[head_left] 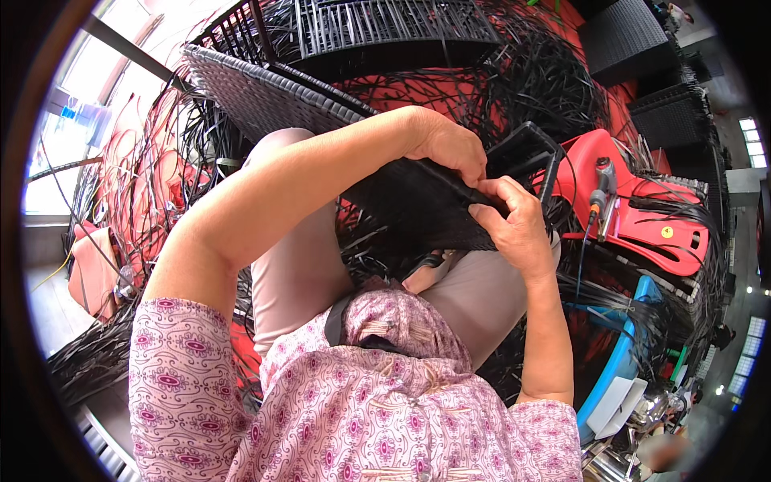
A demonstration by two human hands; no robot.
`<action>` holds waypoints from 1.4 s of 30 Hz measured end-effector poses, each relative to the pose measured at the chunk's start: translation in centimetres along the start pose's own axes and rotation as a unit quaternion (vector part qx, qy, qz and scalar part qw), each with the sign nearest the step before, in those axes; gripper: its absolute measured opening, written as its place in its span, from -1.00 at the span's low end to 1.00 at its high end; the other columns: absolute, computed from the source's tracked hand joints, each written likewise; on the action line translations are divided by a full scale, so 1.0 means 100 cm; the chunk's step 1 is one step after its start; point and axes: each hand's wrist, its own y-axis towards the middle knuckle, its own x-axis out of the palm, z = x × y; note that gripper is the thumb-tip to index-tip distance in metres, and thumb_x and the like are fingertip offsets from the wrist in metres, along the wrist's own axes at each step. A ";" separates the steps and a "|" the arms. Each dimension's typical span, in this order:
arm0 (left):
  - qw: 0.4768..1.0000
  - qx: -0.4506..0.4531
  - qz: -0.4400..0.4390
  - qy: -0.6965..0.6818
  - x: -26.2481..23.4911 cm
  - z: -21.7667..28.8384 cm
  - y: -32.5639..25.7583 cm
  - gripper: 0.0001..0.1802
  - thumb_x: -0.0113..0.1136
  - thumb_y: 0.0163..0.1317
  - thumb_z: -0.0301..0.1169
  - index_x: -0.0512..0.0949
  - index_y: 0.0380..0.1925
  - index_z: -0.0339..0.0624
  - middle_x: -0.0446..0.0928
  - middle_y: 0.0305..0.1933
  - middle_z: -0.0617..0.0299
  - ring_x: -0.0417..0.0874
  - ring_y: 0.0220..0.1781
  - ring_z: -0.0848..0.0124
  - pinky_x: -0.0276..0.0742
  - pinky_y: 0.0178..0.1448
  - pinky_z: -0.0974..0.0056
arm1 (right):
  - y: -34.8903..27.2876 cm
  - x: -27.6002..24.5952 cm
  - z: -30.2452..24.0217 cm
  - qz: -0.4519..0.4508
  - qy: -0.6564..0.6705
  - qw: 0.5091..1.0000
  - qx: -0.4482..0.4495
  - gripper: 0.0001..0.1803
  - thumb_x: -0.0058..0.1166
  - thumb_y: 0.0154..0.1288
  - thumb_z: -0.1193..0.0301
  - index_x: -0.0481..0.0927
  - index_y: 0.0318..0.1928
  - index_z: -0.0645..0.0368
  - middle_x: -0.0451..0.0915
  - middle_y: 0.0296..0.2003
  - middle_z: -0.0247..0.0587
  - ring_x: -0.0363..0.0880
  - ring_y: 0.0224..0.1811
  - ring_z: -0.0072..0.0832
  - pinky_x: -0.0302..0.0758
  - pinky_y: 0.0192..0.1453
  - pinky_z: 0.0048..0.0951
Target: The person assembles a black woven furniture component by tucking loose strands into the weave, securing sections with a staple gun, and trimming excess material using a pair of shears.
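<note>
A black woven furniture piece rests across my lap, with a grey-black woven side panel rising to its left and an open black frame end at its right. My left hand reaches across from the left, its fingers bent down and pinched at the top edge of the black piece. Close beside it, my right hand grips the same edge between thumb and fingers. The fingertips of both hands nearly meet. Whether a thin strip lies between them is too dark to make out.
Loose black plastic strips cover the red floor. On my right stand a red plastic chair with a corded power tool on it and a blue tub. Dark woven pieces are stacked at the far right. A slatted black frame lies ahead.
</note>
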 end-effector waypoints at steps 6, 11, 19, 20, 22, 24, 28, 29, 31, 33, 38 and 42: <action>1.000 -0.015 0.010 -0.023 -0.002 -0.002 -0.002 -0.61 0.24 0.21 -0.38 0.70 0.04 -0.22 0.68 -0.02 0.20 0.59 0.08 0.36 0.48 0.23 0.24 | 0.002 0.003 -0.002 0.004 -0.007 1.000 0.004 -0.71 0.32 0.14 0.53 0.67 -0.11 0.38 0.66 -0.26 -0.01 0.72 -0.20 -0.14 0.62 -0.05 -0.27; 0.997 -0.020 0.007 -0.078 -0.001 0.001 -0.003 -0.65 0.20 0.21 -0.44 0.70 -0.01 -0.27 0.69 -0.16 0.23 0.63 -0.13 0.46 0.57 -0.04 0.30 | 0.000 0.002 0.003 -0.004 0.048 0.998 0.040 -0.73 0.27 0.24 0.45 0.68 -0.10 0.39 0.69 -0.26 -0.03 0.73 -0.21 -0.26 0.60 -0.01 -0.33; 0.998 -0.002 0.027 -0.059 0.000 -0.002 -0.006 -0.61 0.19 0.21 -0.44 0.67 0.04 -0.30 0.68 -0.22 0.22 0.65 -0.19 0.47 0.57 -0.11 0.32 | 0.012 -0.006 -0.001 -0.079 0.074 0.974 0.199 -0.59 0.23 0.40 0.20 0.72 -0.09 0.38 0.69 -0.39 -0.14 0.58 -0.32 -0.56 0.53 -0.10 -0.45; 0.996 -0.005 0.039 -0.075 0.000 -0.003 -0.006 -0.61 0.19 0.22 -0.42 0.66 0.05 -0.30 0.69 -0.22 0.22 0.66 -0.19 0.47 0.58 -0.10 0.31 | 0.013 -0.005 -0.001 -0.094 0.062 0.973 0.204 -0.59 0.25 0.40 0.19 0.73 -0.11 0.38 0.68 -0.40 -0.18 0.56 -0.33 -0.58 0.52 -0.12 -0.46; 0.992 -0.011 0.060 -0.108 0.001 -0.005 -0.007 -0.60 0.19 0.25 -0.40 0.65 0.07 -0.31 0.71 -0.21 0.21 0.68 -0.19 0.46 0.58 -0.08 0.30 | 0.013 -0.004 0.001 -0.101 0.085 0.968 0.212 -0.60 0.29 0.38 0.19 0.75 -0.13 0.37 0.69 -0.40 -0.26 0.54 -0.32 -0.61 0.51 -0.13 -0.49; 0.991 0.005 0.084 -0.099 0.002 -0.005 -0.006 -0.60 0.19 0.26 -0.37 0.64 0.08 -0.31 0.72 -0.21 0.20 0.69 -0.20 0.45 0.59 -0.08 0.30 | 0.011 -0.001 0.011 -0.083 0.153 0.960 0.219 -0.62 0.33 0.36 0.20 0.77 -0.15 0.35 0.70 -0.38 -0.34 0.54 -0.31 -0.64 0.50 -0.13 -0.52; 0.980 0.039 0.145 -0.128 0.004 -0.001 -0.020 -0.62 0.18 0.28 -0.38 0.63 0.07 -0.27 0.75 -0.16 0.14 0.76 -0.19 0.36 0.64 -0.07 0.30 | 0.015 0.002 0.011 -0.074 0.225 0.941 0.244 -0.77 0.36 0.34 0.36 0.79 -0.16 0.30 0.70 -0.30 -0.42 0.55 -0.25 -0.68 0.50 -0.08 -0.53; 0.972 0.090 0.184 -0.118 0.006 -0.008 -0.017 -0.66 0.16 0.30 -0.39 0.63 0.02 -0.28 0.76 -0.22 0.13 0.78 -0.24 0.35 0.67 -0.12 0.28 | 0.016 0.004 0.006 -0.060 0.251 0.935 0.243 -0.81 0.34 0.34 0.40 0.78 -0.17 0.30 0.71 -0.26 -0.42 0.57 -0.21 -0.69 0.51 -0.04 -0.52; 0.948 0.135 0.285 -0.048 0.010 -0.011 -0.018 -0.70 0.11 0.34 -0.42 0.61 0.01 -0.29 0.74 -0.24 0.15 0.76 -0.26 0.39 0.66 -0.11 0.29 | 0.013 0.003 0.004 -0.031 0.260 0.939 0.222 -0.87 0.35 0.30 0.47 0.76 -0.21 0.29 0.71 -0.25 -0.41 0.60 -0.21 -0.67 0.53 -0.02 -0.49; 0.906 0.176 0.383 0.035 0.021 -0.011 -0.017 -0.77 0.08 0.38 -0.46 0.57 -0.04 -0.30 0.72 -0.31 0.14 0.75 -0.31 0.41 0.68 -0.14 0.28 | 0.008 -0.001 0.010 0.001 0.224 0.958 0.179 -0.89 0.40 0.22 0.52 0.76 -0.26 0.26 0.71 -0.31 -0.39 0.61 -0.27 -0.60 0.54 -0.09 -0.45; 0.885 0.194 0.416 0.080 0.029 -0.009 -0.020 -0.84 0.17 0.39 -0.42 0.57 -0.11 -0.26 0.72 -0.40 0.13 0.77 -0.35 0.34 0.66 -0.19 0.24 | -0.020 0.021 -0.019 0.153 -0.162 0.960 -0.168 -0.81 0.45 0.08 0.54 0.71 -0.28 0.08 0.64 -0.23 -0.27 0.63 -0.23 -0.27 0.57 -0.13 -0.30; 0.840 0.250 0.462 0.135 0.032 -0.008 -0.019 -0.86 0.19 0.38 -0.41 0.57 -0.15 -0.23 0.70 -0.42 0.12 0.78 -0.34 0.25 0.65 -0.21 0.20 | -0.051 0.050 -0.016 0.193 -0.194 0.940 -0.204 -0.72 0.39 0.06 0.59 0.74 -0.17 0.09 0.63 -0.17 -0.27 0.62 -0.24 -0.28 0.60 -0.16 -0.28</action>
